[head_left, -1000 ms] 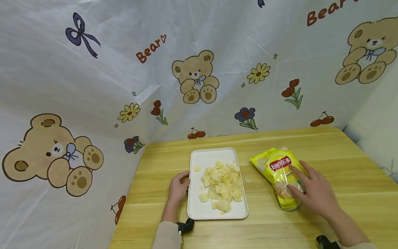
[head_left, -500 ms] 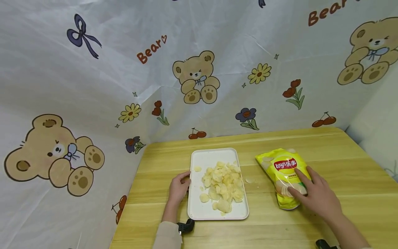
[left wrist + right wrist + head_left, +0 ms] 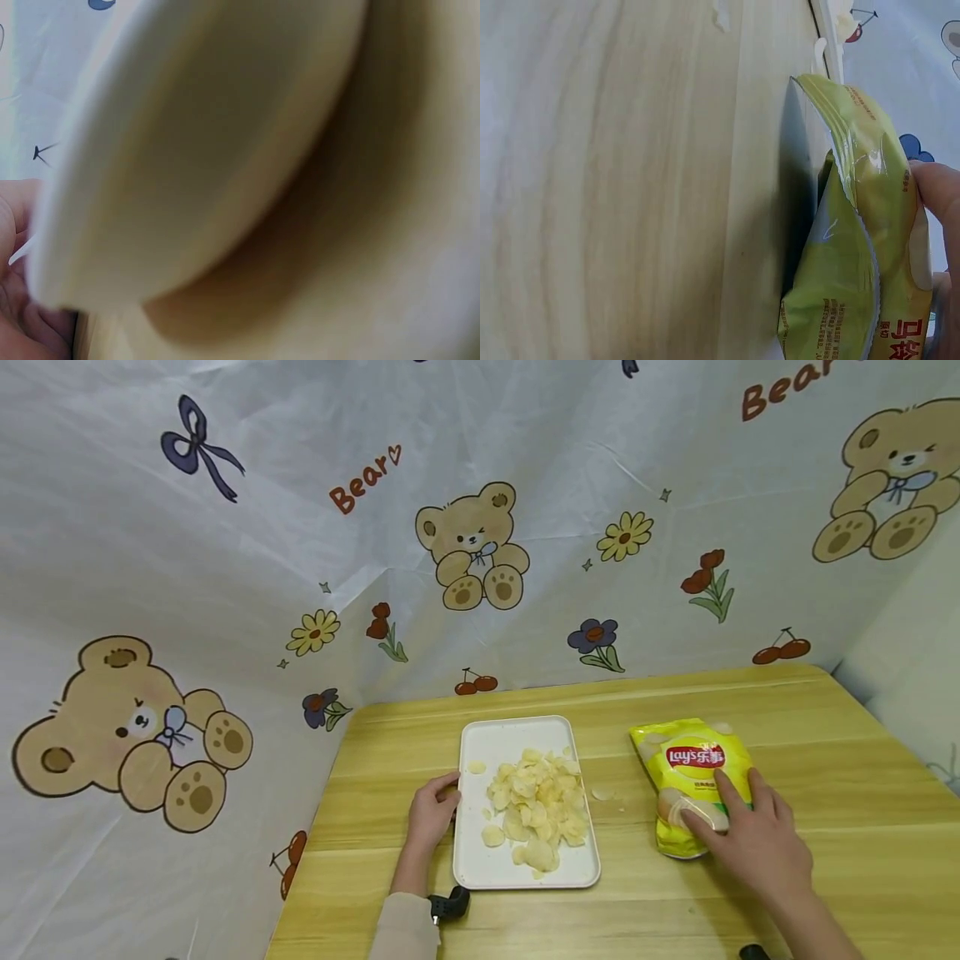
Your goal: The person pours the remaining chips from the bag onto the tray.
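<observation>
A white rectangular tray [image 3: 480, 739] lies on the wooden table, with a heap of potato chips [image 3: 536, 802] on it. My left hand [image 3: 433, 810] holds the tray's left edge; in the left wrist view the blurred side of the tray [image 3: 210, 135] hides most of those fingers. Right of the tray is a yellow Lay's chip bag [image 3: 693, 785]. My right hand [image 3: 765, 847] grips it from the right, thumb and fingers spread across its front. The right wrist view shows the bag's creased bottom end [image 3: 847, 247] and its shadow on the wood.
A loose chip [image 3: 602, 794] and some crumbs lie on the table [image 3: 645, 910] between tray and bag. A white cloth [image 3: 315, 543] printed with bears and flowers hangs behind and to the left of the table.
The chip bag has shifted right and turned more upright, with my right hand on it. The left hand and the tray stay in place.
</observation>
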Action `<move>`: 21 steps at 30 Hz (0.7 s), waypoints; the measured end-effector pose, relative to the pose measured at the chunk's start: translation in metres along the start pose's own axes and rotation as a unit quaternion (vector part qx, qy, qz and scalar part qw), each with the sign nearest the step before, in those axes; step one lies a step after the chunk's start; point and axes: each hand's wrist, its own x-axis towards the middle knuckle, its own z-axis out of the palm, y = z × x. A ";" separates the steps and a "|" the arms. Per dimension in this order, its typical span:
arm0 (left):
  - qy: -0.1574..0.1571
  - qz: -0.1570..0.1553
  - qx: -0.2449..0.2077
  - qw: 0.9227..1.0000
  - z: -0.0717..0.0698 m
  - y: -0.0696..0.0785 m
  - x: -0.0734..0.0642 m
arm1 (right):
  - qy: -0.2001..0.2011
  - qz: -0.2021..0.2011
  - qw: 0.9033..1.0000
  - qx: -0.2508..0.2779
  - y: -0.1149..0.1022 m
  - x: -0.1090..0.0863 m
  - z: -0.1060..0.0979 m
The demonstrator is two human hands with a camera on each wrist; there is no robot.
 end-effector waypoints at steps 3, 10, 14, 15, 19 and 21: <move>-0.003 0.001 -0.003 1.000 0.000 0.000 0.000 | -0.004 0.007 1.000 0.001 -0.001 -0.001 0.001; -0.002 0.000 -0.001 1.000 -0.001 -0.002 0.001 | -0.009 0.013 1.000 0.003 -0.004 0.001 0.002; 0.000 -0.001 0.001 1.000 -0.001 -0.002 0.001 | -0.009 0.013 1.000 0.002 -0.005 0.001 0.001; 0.000 -0.002 0.001 1.000 -0.001 -0.001 0.001 | -0.009 0.012 1.000 0.002 -0.005 0.001 0.001; -0.005 -0.002 0.007 1.000 -0.001 0.000 0.001 | -0.007 0.010 1.000 0.000 -0.006 -0.001 -0.001; -0.010 -0.001 0.010 1.000 0.000 0.001 0.003 | 0.002 0.007 1.000 -0.001 -0.005 -0.002 -0.003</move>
